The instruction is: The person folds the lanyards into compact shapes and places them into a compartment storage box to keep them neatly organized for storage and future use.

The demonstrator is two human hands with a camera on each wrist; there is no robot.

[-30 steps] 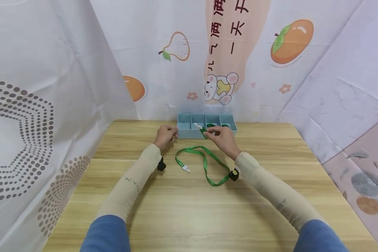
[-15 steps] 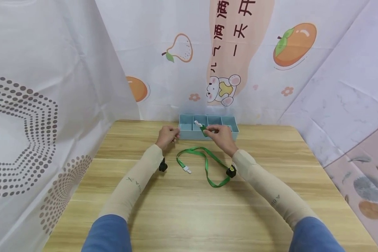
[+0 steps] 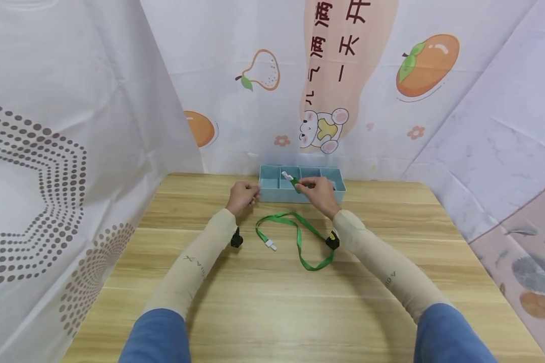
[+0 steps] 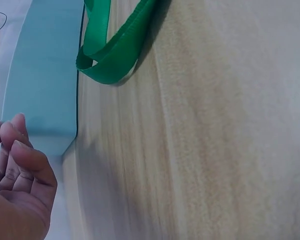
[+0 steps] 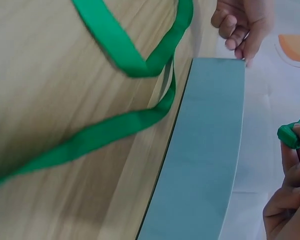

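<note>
A light blue box [image 3: 279, 195] with a row of compartments stands at the back of the table. My left hand [image 3: 242, 196] holds its left end by the rim, thumb and fingertips at the corner. Over the box, my right hand [image 3: 320, 194] pinches a folded green lanyard [image 3: 295, 184] between thumb and fingers. Its white clip sticks out to the upper left, over the second compartment. In the right wrist view, the folded green band [image 5: 288, 136] shows at the fingertips. The right hand partly hides the two right compartments.
In front of the box, another green lanyard [image 3: 298, 239] lies in loose loops on the wooden table [image 3: 272, 307], its white clip [image 3: 270, 245] pointing toward the front right. A printed white curtain [image 3: 200, 91] hangs right behind the box.
The right hand has risen slightly with the folded lanyard, now covering more of the right compartments, where dark green shapes showed before. The left hand stays at the box. The head view has shifted a little.
</note>
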